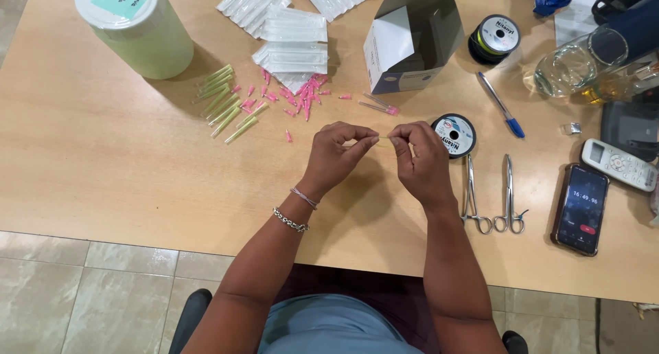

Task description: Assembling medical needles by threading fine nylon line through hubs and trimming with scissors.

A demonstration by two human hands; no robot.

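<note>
My left hand (334, 155) and my right hand (419, 160) meet over the middle of the wooden table (103, 155). Together they pinch a small, thin pale tube (382, 140) between their fingertips. It spans the gap between the two hands. Both wrists rest just above the tabletop. A pile of pink needle caps (302, 93) lies beyond my left hand, with yellow-green tubes (223, 100) to its left. A spool of line (454, 134) sits right by my right hand.
Two steel forceps (489, 192) lie right of my right hand, then a phone (581, 208) and a white remote (619, 164). Farther back stand a pale green jar (134, 28), packaged needles (292, 35), an open carton (412, 41), a second spool (494, 38), a blue pen (501, 105) and a glass bottle (576, 65).
</note>
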